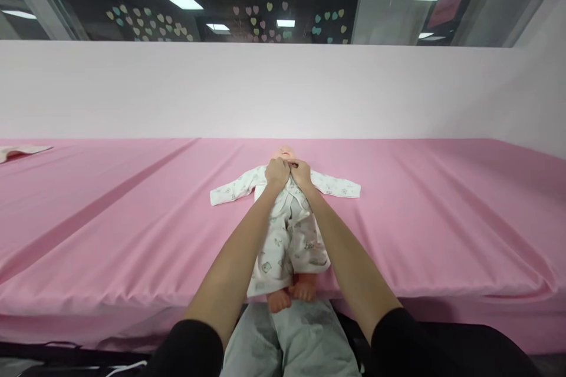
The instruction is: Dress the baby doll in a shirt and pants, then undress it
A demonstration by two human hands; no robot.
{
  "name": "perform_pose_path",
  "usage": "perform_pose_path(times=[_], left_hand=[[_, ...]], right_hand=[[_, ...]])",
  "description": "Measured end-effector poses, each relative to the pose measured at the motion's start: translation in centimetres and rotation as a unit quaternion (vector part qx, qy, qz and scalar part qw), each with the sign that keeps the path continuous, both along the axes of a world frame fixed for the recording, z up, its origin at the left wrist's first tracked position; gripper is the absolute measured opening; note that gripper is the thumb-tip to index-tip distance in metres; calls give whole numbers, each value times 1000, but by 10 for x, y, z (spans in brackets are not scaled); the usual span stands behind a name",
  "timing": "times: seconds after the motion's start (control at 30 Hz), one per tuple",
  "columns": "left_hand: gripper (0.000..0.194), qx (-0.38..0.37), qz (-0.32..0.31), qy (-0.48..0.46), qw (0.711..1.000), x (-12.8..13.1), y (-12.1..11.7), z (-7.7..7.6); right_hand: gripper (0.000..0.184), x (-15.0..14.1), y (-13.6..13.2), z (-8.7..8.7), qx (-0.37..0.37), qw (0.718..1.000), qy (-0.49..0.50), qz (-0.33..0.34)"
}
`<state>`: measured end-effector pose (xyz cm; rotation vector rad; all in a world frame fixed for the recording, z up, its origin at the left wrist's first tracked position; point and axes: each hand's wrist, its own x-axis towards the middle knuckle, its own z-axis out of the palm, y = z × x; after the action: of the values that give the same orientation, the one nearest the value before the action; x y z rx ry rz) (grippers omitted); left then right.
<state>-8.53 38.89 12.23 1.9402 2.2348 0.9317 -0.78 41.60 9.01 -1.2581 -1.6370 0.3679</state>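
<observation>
A baby doll [284, 152] lies on its back, head away from me, feet at the near edge of the pink-covered surface. It wears a white printed baby shirt [272, 254] whose long sleeves stretch out to both sides. My left hand [277, 172] and my right hand [301, 173] meet at the neckline just below the doll's chin. Both have their fingers closed, pinching the shirt's collar. The fingertips are close together, and the fabric between them is mostly hidden. Below my hands the shirt front falls partly apart. The doll's bare feet [303, 288] stick out at the bottom.
A pink sheet [132, 218] covers the wide surface, with several creases. At the far left edge lies a pale folded cloth [20, 151]. A white wall [265, 91] rises behind, with windows above it. My legs [305, 341] are against the near edge.
</observation>
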Motion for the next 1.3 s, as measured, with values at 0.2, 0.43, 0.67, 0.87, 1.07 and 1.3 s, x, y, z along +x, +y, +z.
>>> perform_pose_path(times=[0.2,0.43,0.67,0.87,1.07,1.3], left_hand=[[28,19,-21,-30,999,-12,5,-10],[25,64,-30,-118,991,-16,8,-14],[28,29,-51,-88,994,-19,10,-14],[29,17,-49,-77,996,-18,7,-12],[30,7,-37,-59,998,-14,3,-11],[30,5,-24,-37,999,-12,3,-11]], right_hand=[[17,2,7,-4,28,999,-33,9],[7,0,11,-10,54,995,-77,-15],[10,-2,13,-13,70,994,-80,-31],[10,-2,12,-13,79,993,-77,-29],[12,-1,11,-12,72,994,-77,-43],[13,-2,7,-9,81,992,-88,-41]])
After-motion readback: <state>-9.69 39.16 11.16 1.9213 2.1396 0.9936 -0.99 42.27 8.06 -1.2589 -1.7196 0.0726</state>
